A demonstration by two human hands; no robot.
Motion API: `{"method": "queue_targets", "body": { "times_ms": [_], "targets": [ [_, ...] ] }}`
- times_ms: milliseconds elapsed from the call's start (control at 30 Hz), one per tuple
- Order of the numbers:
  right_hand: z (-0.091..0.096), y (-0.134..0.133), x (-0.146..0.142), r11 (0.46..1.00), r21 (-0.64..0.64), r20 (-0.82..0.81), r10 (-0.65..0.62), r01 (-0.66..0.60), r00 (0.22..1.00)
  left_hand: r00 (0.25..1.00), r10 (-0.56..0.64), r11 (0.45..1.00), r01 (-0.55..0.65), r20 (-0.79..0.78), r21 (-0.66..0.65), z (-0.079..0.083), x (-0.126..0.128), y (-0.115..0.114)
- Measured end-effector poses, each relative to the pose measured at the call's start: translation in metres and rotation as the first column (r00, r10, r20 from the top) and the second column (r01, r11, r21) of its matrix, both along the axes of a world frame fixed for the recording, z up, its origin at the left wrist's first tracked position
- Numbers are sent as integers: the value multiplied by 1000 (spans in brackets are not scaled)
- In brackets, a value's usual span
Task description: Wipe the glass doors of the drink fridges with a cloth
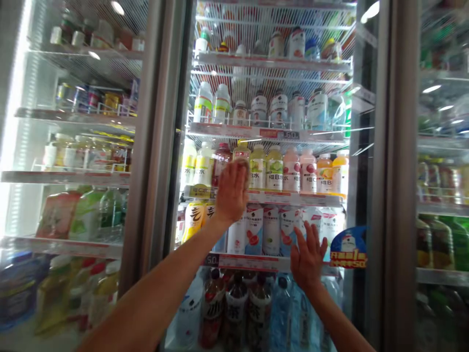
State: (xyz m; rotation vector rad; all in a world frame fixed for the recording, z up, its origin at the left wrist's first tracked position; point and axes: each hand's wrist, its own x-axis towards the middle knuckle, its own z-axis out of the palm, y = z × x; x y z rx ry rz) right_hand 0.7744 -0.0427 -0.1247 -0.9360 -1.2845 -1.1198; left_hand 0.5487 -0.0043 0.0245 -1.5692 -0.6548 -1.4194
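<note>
Both my hands are raised in front of the glass door [357, 195] of a lit drinks cooler. My left hand [231, 193] is stretched flat, fingers close together, in front of the bottle row at middle height. A small grey-brown patch [243, 171] shows beside its fingertips; I cannot tell whether it is a cloth or a reflection. Lower and to the right, my right hand [309, 254] has its fingers spread at the glass, in front of the carton-like packs [271, 230]. Whether each palm touches the glass is hidden.
Behind the glass, shelves hold yellow bottles [258, 166], orange bottles [324, 171] and dark tea bottles [236, 308]. A blue and red sticker [348, 247] is at the right. Metal door frames [161, 146] stand either side, with more stocked cooler shelves [69, 178] at the left.
</note>
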Motion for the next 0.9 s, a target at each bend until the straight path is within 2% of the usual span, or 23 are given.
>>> {"method": "queue_targets", "body": {
  "times_ms": [67,133,200,233,267,333,400,467,533,567,667,733,767,800,833,900],
  "targets": [
    [29,-11,-21,991,45,31,127,-129,991,994,-40,998,35,-106,-49,-8,26,-3],
    [70,-18,-48,949,30,133,307,-314,942,984,-94,991,78,-152,-107,-10,33,-5],
    [112,-17,-75,897,-110,170,441,-428,881,968,-155,980,125,-198,-155,-7,19,-7],
    [130,-14,-88,879,-184,162,468,-439,869,961,-178,974,142,-213,-174,-5,5,-7],
    [144,-9,-100,879,-226,135,456,-421,880,957,-190,970,149,-219,-190,-2,-12,-7],
    [159,1,-121,904,-278,142,374,-326,916,969,-168,967,127,-181,-220,2,-47,-7],
    [162,10,-135,939,-272,193,267,-210,944,988,-112,970,86,-102,-228,3,-76,-3],
    [157,16,-137,967,-228,256,175,-117,951,999,-38,977,42,23,-209,1,-94,1],
    [153,16,-114,986,-165,291,88,-40,953,993,39,982,-18,108,-190,-4,-100,4],
    [151,15,-92,991,-132,288,41,-3,957,991,74,981,-52,115,-187,-6,-100,5],
    [149,7,9,996,-19,122,-81,84,989,986,141,977,-124,90,-174,-10,-95,4],
    [150,5,77,992,70,-70,-101,105,992,983,157,976,-141,91,-165,-10,-94,2],
    [151,6,99,989,94,-128,-98,111,987,983,160,976,-144,91,-161,-10,-94,2],
    [153,8,109,986,117,-176,-94,115,980,983,161,977,-145,91,-158,-10,-95,2],
    [155,11,107,984,129,-203,-91,119,975,983,160,977,-145,93,-153,-10,-94,2],
    [158,19,67,983,142,-195,-84,112,977,982,156,982,-142,104,-128,-13,-89,2]
  ]
}}
